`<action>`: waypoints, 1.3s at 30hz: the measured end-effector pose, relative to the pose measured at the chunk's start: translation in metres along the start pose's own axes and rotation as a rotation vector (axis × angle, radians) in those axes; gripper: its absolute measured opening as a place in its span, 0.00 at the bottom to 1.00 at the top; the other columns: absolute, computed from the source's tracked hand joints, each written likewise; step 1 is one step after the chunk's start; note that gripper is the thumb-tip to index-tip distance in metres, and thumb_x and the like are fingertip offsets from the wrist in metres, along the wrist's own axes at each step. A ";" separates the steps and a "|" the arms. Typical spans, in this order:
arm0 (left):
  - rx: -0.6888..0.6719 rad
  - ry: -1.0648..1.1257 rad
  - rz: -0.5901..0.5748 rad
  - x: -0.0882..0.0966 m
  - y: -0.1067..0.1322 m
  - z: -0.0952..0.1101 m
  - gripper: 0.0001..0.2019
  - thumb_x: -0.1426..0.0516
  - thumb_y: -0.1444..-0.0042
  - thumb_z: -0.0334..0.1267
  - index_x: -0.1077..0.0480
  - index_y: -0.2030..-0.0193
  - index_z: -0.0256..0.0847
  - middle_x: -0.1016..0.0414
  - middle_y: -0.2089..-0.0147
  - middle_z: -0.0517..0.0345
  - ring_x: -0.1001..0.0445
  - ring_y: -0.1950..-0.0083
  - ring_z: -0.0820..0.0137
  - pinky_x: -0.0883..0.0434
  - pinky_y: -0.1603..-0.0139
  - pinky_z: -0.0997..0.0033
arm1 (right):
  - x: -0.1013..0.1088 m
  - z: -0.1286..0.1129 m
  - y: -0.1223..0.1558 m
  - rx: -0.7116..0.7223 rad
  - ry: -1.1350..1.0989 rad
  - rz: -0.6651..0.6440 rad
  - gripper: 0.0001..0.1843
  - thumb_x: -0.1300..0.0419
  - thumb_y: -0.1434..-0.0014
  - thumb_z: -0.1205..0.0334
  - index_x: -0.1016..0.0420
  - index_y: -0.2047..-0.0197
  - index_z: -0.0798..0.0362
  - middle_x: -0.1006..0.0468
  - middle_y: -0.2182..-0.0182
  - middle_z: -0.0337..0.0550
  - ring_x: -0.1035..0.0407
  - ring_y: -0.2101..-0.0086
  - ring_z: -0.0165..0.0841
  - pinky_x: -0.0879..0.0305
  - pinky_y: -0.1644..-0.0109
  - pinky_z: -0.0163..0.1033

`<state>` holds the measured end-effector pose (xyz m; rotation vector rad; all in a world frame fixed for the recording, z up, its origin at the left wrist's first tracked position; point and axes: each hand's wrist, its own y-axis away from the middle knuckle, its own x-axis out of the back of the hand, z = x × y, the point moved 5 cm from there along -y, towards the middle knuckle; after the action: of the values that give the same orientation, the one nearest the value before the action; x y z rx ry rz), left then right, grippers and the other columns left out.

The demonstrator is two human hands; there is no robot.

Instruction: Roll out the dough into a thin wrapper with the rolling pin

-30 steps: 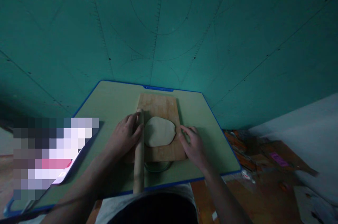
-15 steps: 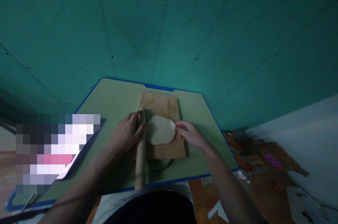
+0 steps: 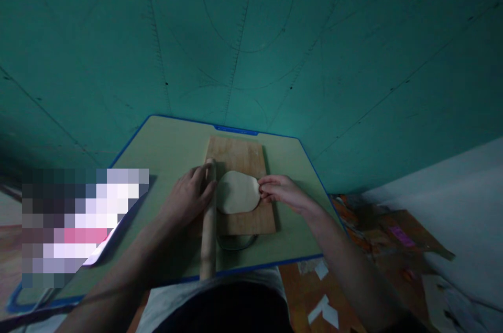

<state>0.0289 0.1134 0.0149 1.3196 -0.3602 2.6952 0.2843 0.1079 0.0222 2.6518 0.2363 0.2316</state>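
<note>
A flat, rounded sheet of dough (image 3: pixel 238 192) lies on a wooden board (image 3: pixel 236 151). Along the dough's left side rests a long wooden rolling pin (image 3: pixel 209 239), its near end reaching past the table's front edge. My left hand (image 3: pixel 193 189) is closed on the upper part of the pin, fingers over it and thumb at its right side. At the dough's right edge, my right hand (image 3: pixel 279 191) pinches the rim between thumb and fingers. The pinched bit of dough is mostly hidden by the fingertips.
The board sits on a pale green table (image 3: pixel 176 139) with a blue rim, against a green wall (image 3: pixel 251 60). A bright, pixelated screen (image 3: pixel 90 218) stands at the left. Under the board's near edge shows a dark curved rim (image 3: pixel 238 247). Cardboard (image 3: pixel 412 239) and scraps lie on the floor at right.
My right hand has shifted slightly up, its fingers drawn closer together at the dough's edge. My left hand and the rolling pin stay in place.
</note>
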 end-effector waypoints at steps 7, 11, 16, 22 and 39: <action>0.023 -0.001 -0.016 0.000 0.000 0.000 0.29 0.54 0.35 0.49 0.37 0.34 0.33 0.26 0.43 0.38 0.24 0.45 0.52 0.28 0.43 0.49 | -0.012 -0.011 -0.014 0.036 0.251 0.138 0.12 0.36 0.42 0.75 0.34 0.69 0.51 0.29 0.82 0.28 0.34 0.83 0.23 0.41 0.81 0.26; 0.028 -0.007 -0.022 0.000 -0.001 -0.001 0.29 0.54 0.35 0.49 0.38 0.33 0.34 0.28 0.40 0.38 0.25 0.43 0.51 0.28 0.42 0.49 | -0.012 -0.011 -0.020 0.045 0.252 0.161 0.15 0.36 0.47 0.78 0.36 0.67 0.50 0.31 0.83 0.25 0.35 0.84 0.22 0.43 0.82 0.25; 0.018 -0.004 -0.023 0.000 -0.001 0.000 0.29 0.54 0.35 0.49 0.38 0.33 0.35 0.27 0.41 0.39 0.25 0.43 0.52 0.28 0.42 0.49 | -0.005 -0.008 -0.019 0.018 0.228 0.127 0.13 0.37 0.45 0.75 0.37 0.67 0.50 0.28 0.83 0.28 0.34 0.84 0.24 0.41 0.81 0.27; 0.017 0.020 -0.017 0.002 0.000 0.001 0.28 0.54 0.35 0.50 0.38 0.34 0.36 0.27 0.40 0.40 0.26 0.43 0.52 0.28 0.42 0.50 | 0.004 0.002 -0.005 0.063 0.255 0.125 0.07 0.36 0.46 0.71 0.29 0.68 0.52 0.25 0.78 0.32 0.35 0.82 0.23 0.40 0.80 0.28; 0.009 0.008 -0.004 0.001 0.000 -0.002 0.30 0.54 0.35 0.51 0.39 0.32 0.36 0.27 0.40 0.40 0.25 0.43 0.53 0.28 0.42 0.52 | -0.009 0.028 0.040 -0.137 -0.091 -0.004 0.20 0.40 0.42 0.63 0.23 0.46 0.54 0.28 0.79 0.31 0.41 0.84 0.23 0.49 0.82 0.30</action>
<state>0.0263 0.1137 0.0147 1.3103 -0.3442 2.7008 0.2865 0.0585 0.0151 2.5181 0.1895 0.1209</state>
